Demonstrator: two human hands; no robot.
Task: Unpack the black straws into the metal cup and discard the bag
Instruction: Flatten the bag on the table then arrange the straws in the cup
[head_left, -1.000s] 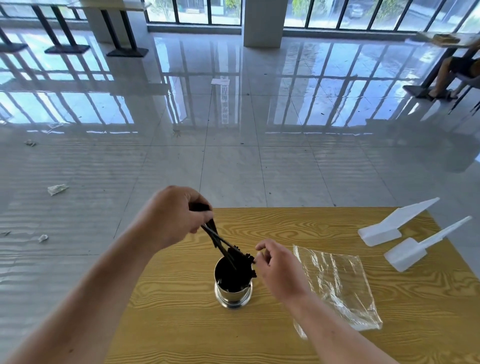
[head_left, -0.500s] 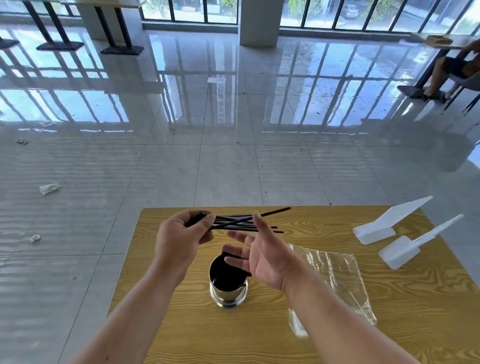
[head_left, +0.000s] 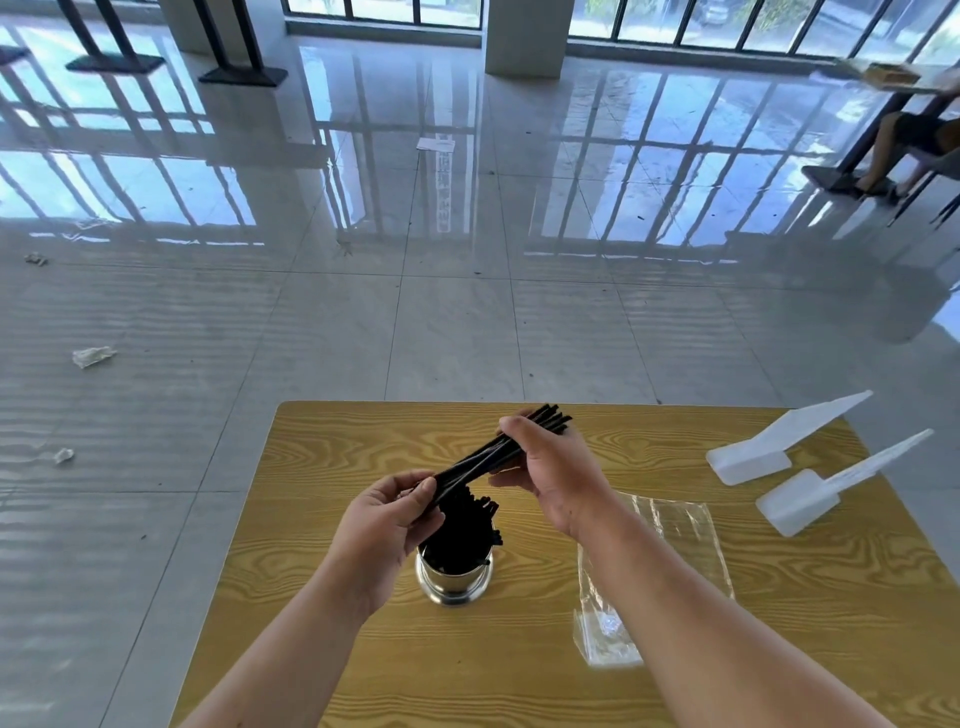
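Observation:
A bundle of black straws (head_left: 488, 452) slants above the table, held at both ends. My left hand (head_left: 387, 525) pinches its lower end just over the metal cup (head_left: 454, 579). My right hand (head_left: 553, 478) grips the bundle near its upper end, whose tips stick out past my fingers. The shiny cup stands on the wooden table (head_left: 322, 467) and holds many more black straws (head_left: 462, 540), partly hidden behind my left hand. The clear plastic bag (head_left: 670, 540) lies flat to the right of the cup, partly under my right forearm.
Two white plastic scoops (head_left: 774, 447) (head_left: 826, 493) lie at the table's right side. Beyond the table is a glossy tiled floor with scraps of paper (head_left: 91, 356). A seated person's legs (head_left: 893, 150) show at the far right.
The loose fan of straws held level in my left hand is now gathered into a slanted bundle. My right hand, open before, has closed on its upper end.

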